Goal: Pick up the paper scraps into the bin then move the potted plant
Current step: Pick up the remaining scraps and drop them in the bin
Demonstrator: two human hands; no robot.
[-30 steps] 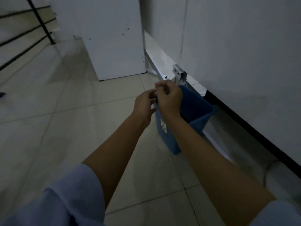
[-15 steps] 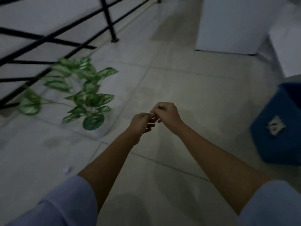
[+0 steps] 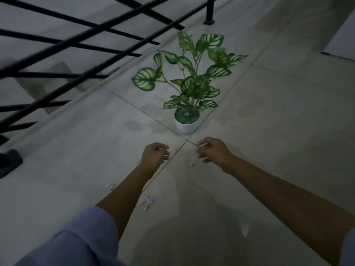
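Observation:
A potted plant (image 3: 187, 122) with green-and-white leaves stands upright in a small white pot on the tiled floor, just beyond both hands. My left hand (image 3: 155, 155) hovers over the floor with its fingers loosely curled and nothing visible in it. My right hand (image 3: 212, 150) hangs beside it, fingers bent and apart, also holding nothing I can see. Several small paper scraps lie on the tiles: one scrap (image 3: 191, 164) between the hands, one scrap (image 3: 148, 201) by my left forearm, another scrap (image 3: 110, 186) further left, and a scrap (image 3: 245, 230) under my right forearm. The bin is out of view.
A black metal railing (image 3: 80, 38) runs along the left with a stairwell beyond it, and its base foot (image 3: 9, 163) sits at the left edge. A white panel (image 3: 343, 41) stands at the far right. Tiled floor surrounds the plant.
The view has swung left, away from the blue bin, onto the plant and scraps. My hands, held together half a second ago, have come apart and lowered toward the floor.

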